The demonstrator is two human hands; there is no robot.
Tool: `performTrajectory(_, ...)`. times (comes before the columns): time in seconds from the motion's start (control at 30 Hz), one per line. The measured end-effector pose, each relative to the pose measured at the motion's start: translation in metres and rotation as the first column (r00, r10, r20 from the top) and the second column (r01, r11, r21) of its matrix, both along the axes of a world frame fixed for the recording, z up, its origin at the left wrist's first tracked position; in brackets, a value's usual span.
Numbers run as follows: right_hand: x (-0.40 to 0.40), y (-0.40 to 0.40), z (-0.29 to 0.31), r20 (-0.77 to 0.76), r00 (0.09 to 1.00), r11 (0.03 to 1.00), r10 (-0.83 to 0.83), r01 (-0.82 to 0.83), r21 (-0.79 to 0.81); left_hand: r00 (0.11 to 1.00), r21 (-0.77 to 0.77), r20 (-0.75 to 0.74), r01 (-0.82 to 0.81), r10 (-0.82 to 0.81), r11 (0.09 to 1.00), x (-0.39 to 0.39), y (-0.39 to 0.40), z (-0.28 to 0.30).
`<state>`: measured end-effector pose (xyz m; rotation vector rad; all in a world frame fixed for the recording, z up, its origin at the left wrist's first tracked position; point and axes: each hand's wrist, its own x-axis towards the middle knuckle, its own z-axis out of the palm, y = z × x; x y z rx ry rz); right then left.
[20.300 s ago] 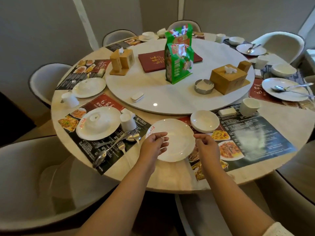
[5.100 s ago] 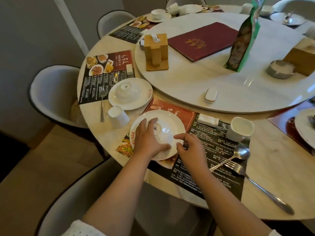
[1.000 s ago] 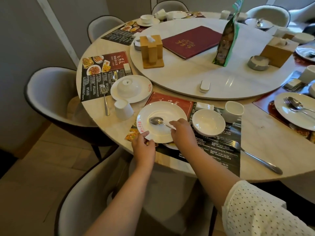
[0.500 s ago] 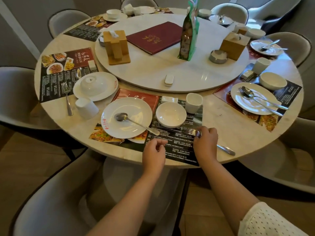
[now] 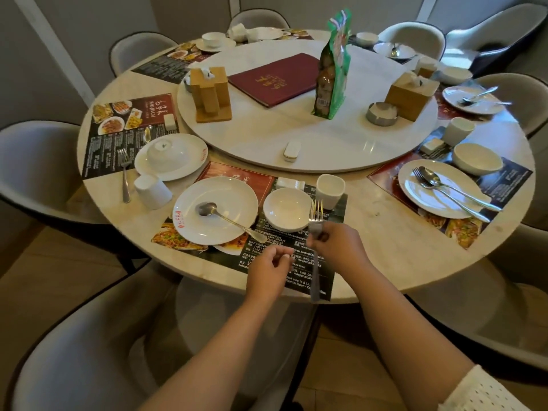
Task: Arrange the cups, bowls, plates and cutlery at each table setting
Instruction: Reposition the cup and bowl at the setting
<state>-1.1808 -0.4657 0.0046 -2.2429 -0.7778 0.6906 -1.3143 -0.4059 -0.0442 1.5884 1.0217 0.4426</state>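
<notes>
While right hand (image 5: 336,247) grips 1 fork (image 5: 315,229) (tines up), 1 spoon (image 5: 228,221) on plate (image 5: 237,191)

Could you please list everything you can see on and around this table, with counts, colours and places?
Plates: five visible, white, round the table edge.
Bowls: five, white; one upturned on the left plate.
Cups: several, white, by the settings; one upturned at left.
Spoons: three, silver, lying on plates.
Forks: three seen clearly, silver; one held, one on the right plate, one at left.
Placemats: printed menus, dark, under the settings.
Menu book: one, maroon, on the turntable.
Bag: one, green, upright at centre.
Wooden holders: two, tan, on the turntable.
Ashtray: one, metal.
Chairs: grey, all around.
Left hand: holds nothing, loosely curled.
Right hand: grip round the fork.
</notes>
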Motion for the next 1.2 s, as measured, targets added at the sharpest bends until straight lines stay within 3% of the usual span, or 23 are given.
performTrajectory(0.1,-0.011,0.024,0.016,-0.034,0.998,0.993,0.058,-0.054,0.108,0.997,-0.032,0.035,0.064,-0.063,0.997,-0.009,0.002,0.005)
performTrajectory(0.23,-0.035,0.058,0.023,-0.155,0.985,0.978,0.082,-0.05,0.201,0.995,-0.064,0.095,0.006,0.0,0.998,-0.034,0.012,0.012)
performTrajectory(0.3,-0.05,0.073,0.022,-0.271,0.96,0.972,0.071,-0.006,0.234,0.995,-0.03,0.083,-0.06,0.062,0.998,-0.048,0.024,0.013)
performTrajectory(0.43,-0.079,0.1,0.009,-0.311,0.949,0.983,0.047,0.011,0.181,0.989,0.133,0.013,-0.15,0.15,0.98,-0.082,0.063,0.008)
performTrajectory(0.57,-0.106,0.112,-0.012,-0.367,0.928,0.991,-0.067,0.104,0.081,0.979,0.137,-0.048,-0.19,0.198,0.972,-0.109,0.107,0.004)
performTrajectory(0.7,-0.132,0.118,-0.037,-0.451,0.857,0.952,-0.25,0.302,0.045,0.978,0.129,-0.083,-0.181,0.192,0.975,-0.122,0.145,-0.004)
performTrajectory(0.87,-0.148,0.126,-0.06,-0.51,0.759,0.854,-0.405,0.513,0.085,0.99,0.085,-0.081,-0.112,0.119,0.99,-0.12,0.17,-0.014)
performTrajectory(1.07,-0.156,0.136,-0.069,-0.607,0.651,0.748,-0.455,0.65,0.137,0.994,0.001,-0.068,-0.088,0.088,0.996,-0.122,0.179,-0.026)
performTrajectory(1.13,-0.158,0.137,-0.068,-0.614,0.639,0.739,-0.464,0.661,0.129,0.995,-0.012,-0.063,-0.083,0.082,0.996,-0.123,0.18,-0.028)
performTrajectory(1.2,-0.16,0.137,-0.065,-0.516,0.678,0.741,-0.524,0.661,0.115,0.995,-0.03,-0.067,-0.076,0.074,0.997,-0.123,0.181,-0.029)
